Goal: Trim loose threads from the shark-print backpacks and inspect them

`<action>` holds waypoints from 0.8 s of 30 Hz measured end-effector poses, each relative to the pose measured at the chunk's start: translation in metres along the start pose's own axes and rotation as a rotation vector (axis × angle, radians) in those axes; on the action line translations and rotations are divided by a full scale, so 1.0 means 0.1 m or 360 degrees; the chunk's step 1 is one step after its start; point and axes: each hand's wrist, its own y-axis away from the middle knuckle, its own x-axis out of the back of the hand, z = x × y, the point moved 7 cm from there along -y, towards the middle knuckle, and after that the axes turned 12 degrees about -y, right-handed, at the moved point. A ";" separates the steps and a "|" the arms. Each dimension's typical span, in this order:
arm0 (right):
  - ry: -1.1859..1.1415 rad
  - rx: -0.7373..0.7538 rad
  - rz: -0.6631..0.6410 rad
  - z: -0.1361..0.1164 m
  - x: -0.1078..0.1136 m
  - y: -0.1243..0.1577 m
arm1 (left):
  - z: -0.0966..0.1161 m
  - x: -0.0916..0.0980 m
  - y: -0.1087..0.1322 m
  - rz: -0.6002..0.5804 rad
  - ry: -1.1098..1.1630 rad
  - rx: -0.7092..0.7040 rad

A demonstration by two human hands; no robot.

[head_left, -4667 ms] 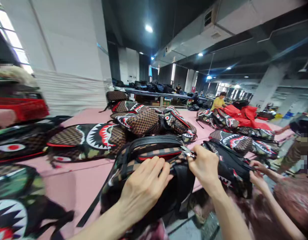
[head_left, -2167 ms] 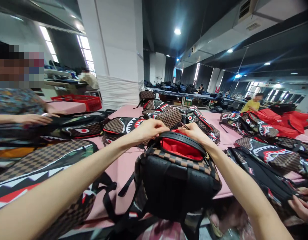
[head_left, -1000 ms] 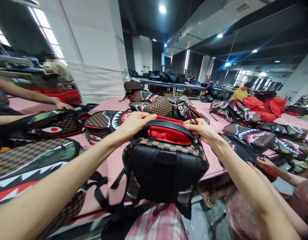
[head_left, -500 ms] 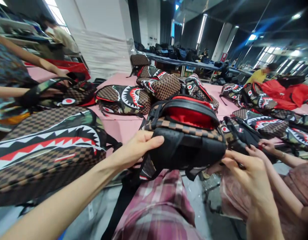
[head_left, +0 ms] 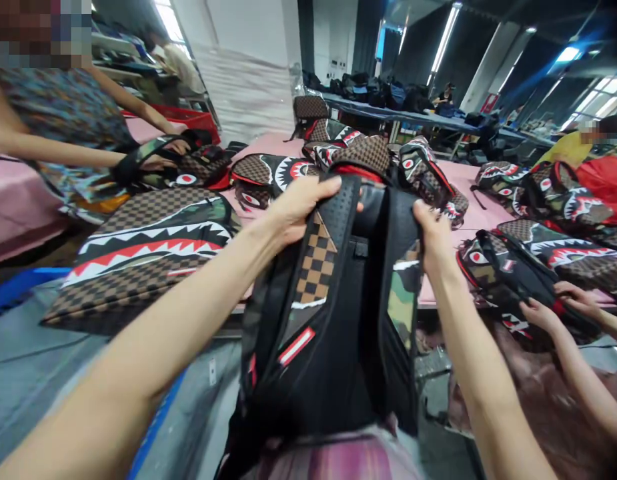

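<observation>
Cool strip lights [head_left: 444, 33] high above the backpack [head_left: 333, 333] and daylight from a window [head_left: 169, 15] up to its left lit the hall evenly, with glare at both sources and only soft shadow beneath the backpack. The backpack's black panels read dark with little detail. The wide lens stretched and curved everything outward from it, and the left forearm [head_left: 153, 347] below and left of it was smeared and out of focus.

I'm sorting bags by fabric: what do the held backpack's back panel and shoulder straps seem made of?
Back panel: matte black, probably faux leather or coated fabric; blur leaves it open. Shoulder straps: likely smooth printed faux leather, checkered and camouflage, black tops dotted with fine holes.
</observation>
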 end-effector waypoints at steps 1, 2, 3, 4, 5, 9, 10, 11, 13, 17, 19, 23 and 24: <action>0.0008 -0.0182 -0.0037 0.34 -0.05 0.01 | -0.32 0.14 -0.12 -0.0027 0.0091 0.0169; 0.0056 -0.0361 -0.0065 0.68 -0.07 0.08 | -0.67 0.29 -0.18 -0.0034 0.0172 0.0325; 0.0099 -0.0484 -0.0102 1.00 -0.07 0.20 | -1.01 0.46 -0.20 0.0009 0.0226 0.0437; 0.0142 -0.0599 -0.0144 1.28 -0.04 0.35 | -1.33 0.62 -0.16 0.0105 0.0247 0.0517; 0.0173 -0.0700 -0.0181 1.53 0.00 0.52 | -1.64 0.76 -0.09 0.0191 0.0286 0.0603; 0.0241 -0.0989 -0.0286 2.16 0.15 1.02 | -2.43 0.95 0.26 0.0278 0.0399 0.0802; 0.0251 -0.1042 -0.0302 2.25 0.17 1.07 | -2.51 0.95 0.29 0.0263 0.0437 0.0820; 0.0258 -0.1089 -0.0318 2.31 0.18 1.09 | -2.56 0.94 0.31 0.0244 0.0476 0.0824; 0.0263 -0.1163 -0.0349 2.40 0.19 1.09 | -2.60 0.94 0.28 0.0200 0.0534 0.0814; 0.0256 -0.1232 -0.0372 2.46 0.20 1.07 | -2.62 0.95 0.25 0.0151 0.0597 0.0840; 0.0257 -0.1247 -0.0373 2.48 0.21 1.08 | -2.64 0.96 0.26 0.0151 0.0624 0.0854; 0.0287 -0.1233 -0.0353 2.49 0.26 1.08 | -2.64 0.97 0.29 0.0153 0.0674 0.0861; 0.0298 -0.1221 -0.0344 2.49 0.26 1.07 | -2.64 0.96 0.29 0.0147 0.0688 0.0863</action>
